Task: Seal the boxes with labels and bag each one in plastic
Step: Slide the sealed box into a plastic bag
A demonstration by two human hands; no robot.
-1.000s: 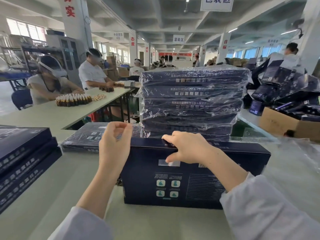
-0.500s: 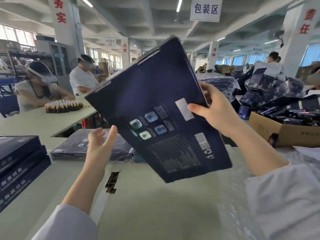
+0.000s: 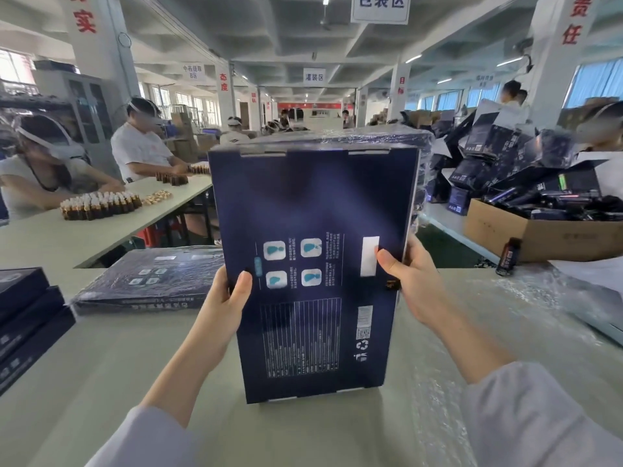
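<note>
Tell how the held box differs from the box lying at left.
The held box stands upright; the lying box is flat on the table. The held box is bare, gripped by the left hand and right hand; the lying box is in plastic, untouched. Both are dark blue.

Fingers of the left hand (image 3: 226, 305) and the right hand (image 3: 414, 284) are hidden behind the box (image 3: 313, 197), thumbs only. The print between the hands is way too tiny to read. There's a dark scrap (image 3: 392, 284) under the right thumb, no clue what. The wrapped stack (image 3: 423, 143) beyond the hands is mostly blocked. The dark boxes (image 3: 23, 315) far left of the left hand are cut off.
</note>
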